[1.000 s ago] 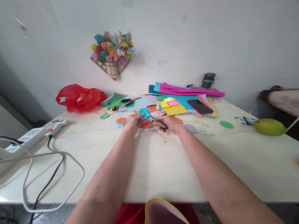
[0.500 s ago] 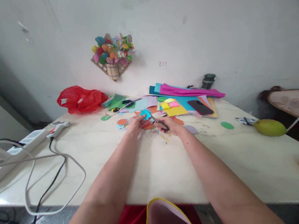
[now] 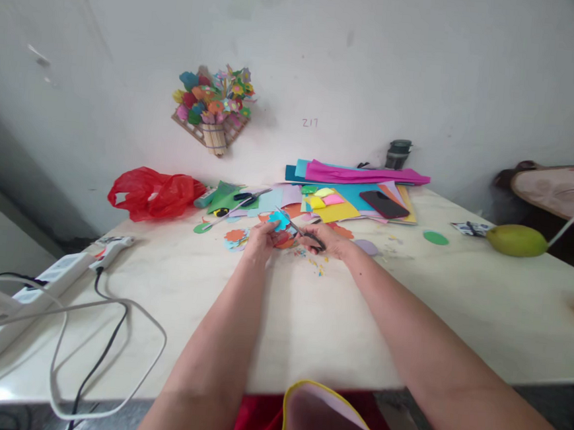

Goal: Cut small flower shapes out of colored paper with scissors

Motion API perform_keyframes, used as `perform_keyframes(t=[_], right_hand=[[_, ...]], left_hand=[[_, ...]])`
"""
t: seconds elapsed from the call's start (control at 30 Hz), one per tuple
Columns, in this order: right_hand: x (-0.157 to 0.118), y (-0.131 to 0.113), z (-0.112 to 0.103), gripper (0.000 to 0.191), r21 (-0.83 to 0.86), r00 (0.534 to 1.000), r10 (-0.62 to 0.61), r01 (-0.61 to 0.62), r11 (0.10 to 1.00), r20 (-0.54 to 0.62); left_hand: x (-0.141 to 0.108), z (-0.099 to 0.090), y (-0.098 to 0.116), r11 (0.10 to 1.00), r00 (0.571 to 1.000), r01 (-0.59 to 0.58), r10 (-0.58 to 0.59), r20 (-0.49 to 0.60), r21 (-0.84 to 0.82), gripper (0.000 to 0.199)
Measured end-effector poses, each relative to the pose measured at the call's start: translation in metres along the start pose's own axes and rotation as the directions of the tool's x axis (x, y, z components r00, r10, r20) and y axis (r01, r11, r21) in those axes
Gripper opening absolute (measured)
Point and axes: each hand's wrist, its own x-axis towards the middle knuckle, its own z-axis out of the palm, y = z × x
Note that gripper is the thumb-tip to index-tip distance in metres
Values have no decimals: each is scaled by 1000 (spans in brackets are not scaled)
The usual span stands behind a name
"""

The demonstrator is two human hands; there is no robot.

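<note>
My left hand (image 3: 262,238) pinches a blue paper flower cutout (image 3: 278,220) with a scalloped edge. Dark-handled scissors (image 3: 317,242) are in my right hand (image 3: 327,239), fingers wrapped around the handles. Their blades point up and left, right beside the blue paper; whether they touch it I cannot tell. Below my hands lie tiny paper scraps (image 3: 321,265). An orange scalloped cutout (image 3: 234,235) rests on other pieces left of my left hand. A purple paper round (image 3: 366,247) is just beyond my right wrist.
Behind my hands are coloured sheets (image 3: 341,211) with a phone (image 3: 384,205), a second pair of scissors (image 3: 248,197) and a red plastic bag (image 3: 155,195). A power strip (image 3: 56,274) with looping cables (image 3: 161,328) lies left. A green mango-like fruit (image 3: 517,240) sits right.
The whole view has shifted slightly. My hands keep nearly the same pose; the scissor blades look a little more parted beside the blue paper.
</note>
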Motion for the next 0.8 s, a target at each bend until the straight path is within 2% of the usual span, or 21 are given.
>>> perform_keyframes(t=[0.17, 0.53, 0.8], right_hand=[[-1, -2, -2, 16, 23, 1000, 13, -13, 1000, 3], [-4, -8, 0, 9, 22, 992, 123, -123, 992, -26], [-2, -7, 1, 6, 126, 995, 98, -94, 988, -23]], left_hand=[[-2, 2, 1, 999, 1000, 29, -29, -1, -30, 19], [-9, 6, 5, 994, 998, 67, -68, -5, -90, 13], [-8, 8, 2, 995, 998, 33, -38, -52, -91, 18]])
